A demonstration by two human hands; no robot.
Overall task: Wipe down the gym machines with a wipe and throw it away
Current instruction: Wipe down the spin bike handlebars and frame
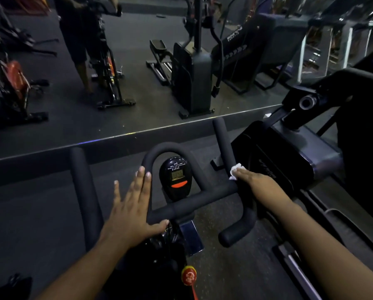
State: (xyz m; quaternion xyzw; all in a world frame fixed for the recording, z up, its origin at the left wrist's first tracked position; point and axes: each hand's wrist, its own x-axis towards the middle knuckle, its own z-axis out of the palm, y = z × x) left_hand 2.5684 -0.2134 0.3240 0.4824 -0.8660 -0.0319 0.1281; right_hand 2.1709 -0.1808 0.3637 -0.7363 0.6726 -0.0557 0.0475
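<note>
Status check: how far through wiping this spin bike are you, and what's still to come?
Nothing shows as finished; no surface looks visibly wiped. In hand: the right hand presses a crumpled white wipe against the right side of the black foam handlebar, while the left hand lies flat and open on the centre loop. Left: the far-left grip, the oval black console with orange button, the dark machine on the right, then binning the wipe.

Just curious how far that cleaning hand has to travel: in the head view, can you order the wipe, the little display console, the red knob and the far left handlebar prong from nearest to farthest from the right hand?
1. wipe, under the right hand
2. display console, centre
3. red knob, low, centre
4. left handlebar prong, far left
</note>
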